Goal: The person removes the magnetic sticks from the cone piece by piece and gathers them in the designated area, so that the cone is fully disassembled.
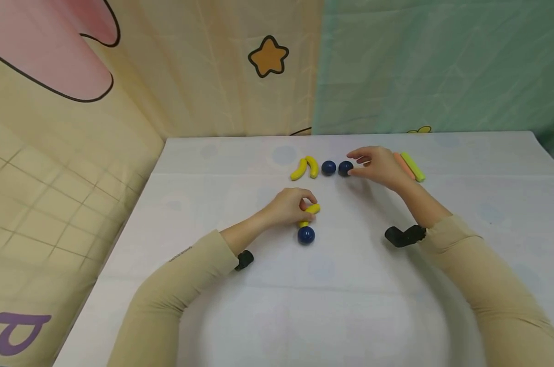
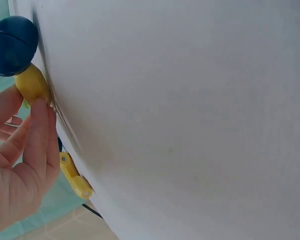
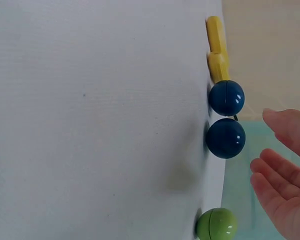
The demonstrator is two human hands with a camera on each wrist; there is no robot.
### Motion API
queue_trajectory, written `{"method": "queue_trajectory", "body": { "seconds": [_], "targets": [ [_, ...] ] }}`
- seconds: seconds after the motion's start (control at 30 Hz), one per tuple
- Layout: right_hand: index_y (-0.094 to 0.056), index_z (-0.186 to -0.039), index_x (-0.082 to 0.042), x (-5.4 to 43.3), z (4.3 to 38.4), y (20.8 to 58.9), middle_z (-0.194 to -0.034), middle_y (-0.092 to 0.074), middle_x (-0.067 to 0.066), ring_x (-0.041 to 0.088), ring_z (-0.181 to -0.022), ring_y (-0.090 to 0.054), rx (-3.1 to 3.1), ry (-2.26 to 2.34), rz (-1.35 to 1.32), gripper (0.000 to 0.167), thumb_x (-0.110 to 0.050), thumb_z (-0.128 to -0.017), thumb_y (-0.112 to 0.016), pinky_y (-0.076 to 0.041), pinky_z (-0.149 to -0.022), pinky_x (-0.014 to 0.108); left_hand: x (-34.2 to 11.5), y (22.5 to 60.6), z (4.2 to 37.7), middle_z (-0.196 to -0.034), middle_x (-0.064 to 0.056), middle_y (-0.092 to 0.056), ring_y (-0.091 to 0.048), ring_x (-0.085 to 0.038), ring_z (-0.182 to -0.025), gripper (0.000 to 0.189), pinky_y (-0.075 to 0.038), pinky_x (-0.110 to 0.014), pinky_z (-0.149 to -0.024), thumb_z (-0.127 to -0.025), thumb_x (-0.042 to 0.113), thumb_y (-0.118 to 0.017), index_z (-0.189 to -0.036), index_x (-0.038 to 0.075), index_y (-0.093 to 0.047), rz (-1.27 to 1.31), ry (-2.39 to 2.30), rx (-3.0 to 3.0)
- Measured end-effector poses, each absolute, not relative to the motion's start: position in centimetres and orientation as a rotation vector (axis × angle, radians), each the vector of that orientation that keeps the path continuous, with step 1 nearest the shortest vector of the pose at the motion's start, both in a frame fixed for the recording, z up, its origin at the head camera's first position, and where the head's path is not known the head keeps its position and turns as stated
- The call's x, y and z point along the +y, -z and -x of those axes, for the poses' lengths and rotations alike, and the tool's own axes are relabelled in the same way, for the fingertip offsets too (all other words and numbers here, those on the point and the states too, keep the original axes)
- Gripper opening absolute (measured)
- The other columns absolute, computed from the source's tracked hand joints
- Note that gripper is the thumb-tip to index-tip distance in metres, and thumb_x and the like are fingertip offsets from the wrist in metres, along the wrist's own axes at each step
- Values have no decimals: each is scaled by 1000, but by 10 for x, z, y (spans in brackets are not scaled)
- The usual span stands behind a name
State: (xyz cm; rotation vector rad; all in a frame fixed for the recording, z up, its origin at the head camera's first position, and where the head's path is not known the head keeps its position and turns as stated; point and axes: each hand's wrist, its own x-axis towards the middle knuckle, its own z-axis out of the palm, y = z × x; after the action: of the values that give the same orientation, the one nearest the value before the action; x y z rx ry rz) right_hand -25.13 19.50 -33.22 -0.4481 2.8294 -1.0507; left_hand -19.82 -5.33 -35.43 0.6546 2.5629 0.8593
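Note:
My left hand (image 1: 290,206) pinches a yellow toy banana (image 1: 312,208) between thumb and fingers. Right at the banana's near end sits a dark blue ball (image 1: 306,235); in the left wrist view this ball (image 2: 12,46) shows a seam and meets the yellow piece (image 2: 32,84). Farther back, my right hand (image 1: 378,165) reaches over the table with thumb and fingers spread beside a second blue ball (image 1: 345,168). The right wrist view shows a gap between those fingers and that ball (image 3: 226,138). Another blue ball (image 1: 328,167) lies just left of it.
Two yellow toy bananas (image 1: 298,169) lie left of the back balls. Beyond the right hand are an orange stick (image 1: 404,165) and a yellow-green stick (image 1: 413,166). A green round thing (image 3: 216,224) appears in the right wrist view. Curtains (image 1: 212,76) hang behind the white table (image 1: 277,311).

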Motion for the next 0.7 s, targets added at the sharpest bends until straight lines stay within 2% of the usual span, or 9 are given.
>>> {"method": "queue_trajectory", "body": {
  "seconds": [0.17, 0.37, 0.47, 0.57, 0.7],
  "targets": [
    [-60, -120, -1, 196, 239, 327, -122, -57, 19, 33, -109, -53, 2847, 1049, 486, 41, -14, -83, -71, -43, -93, 47, -59, 352, 201, -85, -3, -61, -55, -15, -76, 34, -43, -21, -66, -84, 22, -71, -115, 10, -63, -699, -875, 2539],
    [-61, -118, 0, 193, 220, 325, -118, -60, 18, 31, -106, -56, 2797, 1128, 579, 40, -14, -82, -72, -45, -90, 43, -74, 343, 209, -113, -6, -62, -58, -18, -97, 35, -47, -24, -84, -86, 2, -64, -120, 8, -62, -1006, -830, 2465],
    [-60, -118, 3, 185, 209, 330, -117, -60, 20, 30, -103, -56, 2685, 1226, 601, 41, -14, -83, -72, -47, -88, 34, -80, 340, 213, -119, -6, -58, -56, -20, -104, 39, -47, -26, -87, -85, -5, -62, -122, 9, -62, -1096, -803, 2370],
    [-61, -117, 3, 172, 194, 338, -113, -62, 20, 27, -96, -58, 2584, 1319, 569, 40, -14, -82, -72, -49, -79, 23, -83, 340, 216, -119, -7, -56, -55, -20, -106, 40, -47, -25, -86, -85, -6, -62, -122, 10, -62, -1145, -786, 2286],
    [-63, -112, 2, 154, 172, 348, -101, -64, 15, 23, -87, -58, 2495, 1419, 477, 38, -14, -80, -75, -49, -70, 20, -84, 341, 218, -123, -9, -54, -53, -22, -107, 38, -47, -26, -86, -83, -4, -66, -119, 7, -63, -1202, -763, 2245]
  ]
}}
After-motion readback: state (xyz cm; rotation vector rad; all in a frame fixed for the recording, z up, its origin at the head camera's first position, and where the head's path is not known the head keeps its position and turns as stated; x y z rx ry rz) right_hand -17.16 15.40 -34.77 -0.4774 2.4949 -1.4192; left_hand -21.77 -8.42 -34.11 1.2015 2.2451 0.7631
